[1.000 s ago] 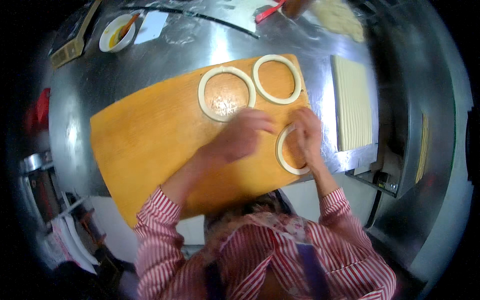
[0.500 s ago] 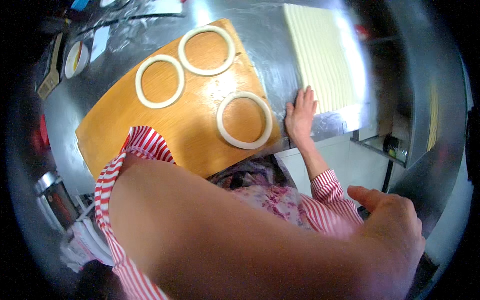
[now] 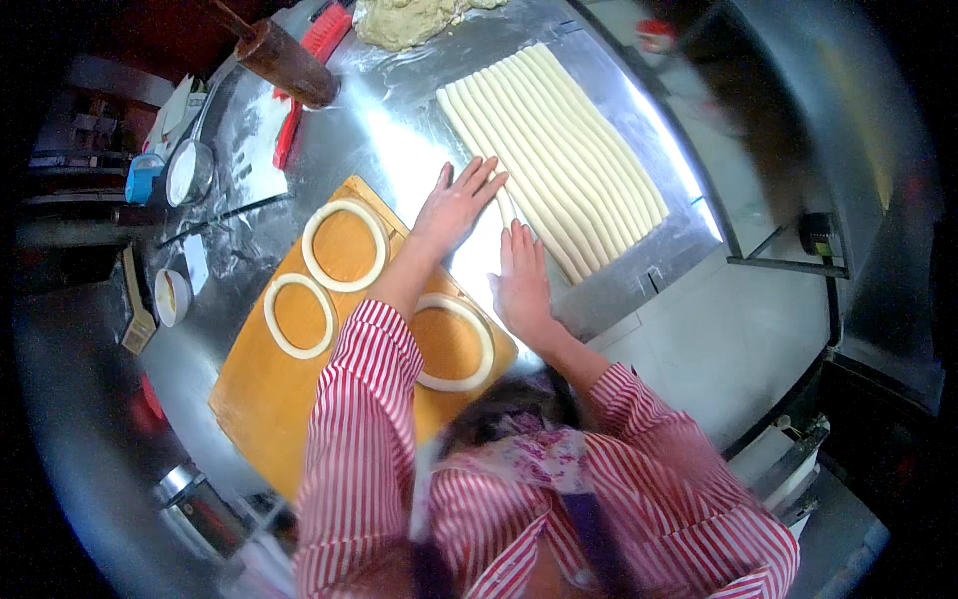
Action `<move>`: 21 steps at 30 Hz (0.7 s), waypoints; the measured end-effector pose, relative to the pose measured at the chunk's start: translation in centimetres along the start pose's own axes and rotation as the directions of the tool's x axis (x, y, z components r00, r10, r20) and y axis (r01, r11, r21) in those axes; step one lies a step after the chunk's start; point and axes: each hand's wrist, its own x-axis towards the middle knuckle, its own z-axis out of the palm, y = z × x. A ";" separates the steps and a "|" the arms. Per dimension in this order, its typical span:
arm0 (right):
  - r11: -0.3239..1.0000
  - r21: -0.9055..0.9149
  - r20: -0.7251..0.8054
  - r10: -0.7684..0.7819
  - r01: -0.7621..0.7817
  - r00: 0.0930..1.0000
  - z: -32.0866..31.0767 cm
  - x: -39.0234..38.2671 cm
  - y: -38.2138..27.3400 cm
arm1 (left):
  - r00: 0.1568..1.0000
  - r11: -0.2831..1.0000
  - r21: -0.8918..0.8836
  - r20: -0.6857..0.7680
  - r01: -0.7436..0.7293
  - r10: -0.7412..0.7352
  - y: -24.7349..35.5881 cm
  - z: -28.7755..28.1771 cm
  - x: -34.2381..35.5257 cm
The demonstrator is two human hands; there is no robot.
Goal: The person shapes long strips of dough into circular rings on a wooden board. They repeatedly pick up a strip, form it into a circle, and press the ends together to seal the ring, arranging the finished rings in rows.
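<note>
My left hand (image 3: 461,205) rests with fingers apart at the near left edge of a sheet of parallel pale dough strips (image 3: 554,150). Close by, my right hand (image 3: 524,285) lies flat, fingers stretched out. Between the two hands is a single dough strip (image 3: 505,208), with the right fingertips on its near end and the left fingers beside its far part. Three dough rings lie on a wooden board: an upper ring (image 3: 382,245), a left ring (image 3: 271,317) and a right ring (image 3: 487,344), partly hidden by my left forearm.
The wooden board (image 3: 264,399) sits on the shiny metal table (image 3: 384,140). At the far side are a lump of dough (image 3: 404,22), a wooden roller (image 3: 289,65) and a red brush (image 3: 327,32). Bowls (image 3: 190,175) stand at the left. The table edge runs along the right.
My left arm, which crossed the near view with its hand at the lower right, now reaches the dough strips. My right hand is beside the single strip. The view has turned.
</note>
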 end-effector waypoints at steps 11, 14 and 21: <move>0.967 0.247 0.073 0.045 -0.062 0.996 -2.6 -0.3 1.0 | 0.972 0.986 0.027 -0.174 0.162 -0.155 -5.1 -0.5 3.9; 0.976 0.213 0.019 0.050 -0.053 0.999 -1.9 -0.5 1.7 | 0.985 0.980 0.106 -0.045 0.170 -0.166 -7.1 0.6 5.2; 0.981 0.179 0.018 0.073 -0.075 0.997 -1.5 -1.2 3.4 | 0.976 0.977 0.002 -0.039 0.213 -0.213 -9.6 2.0 2.8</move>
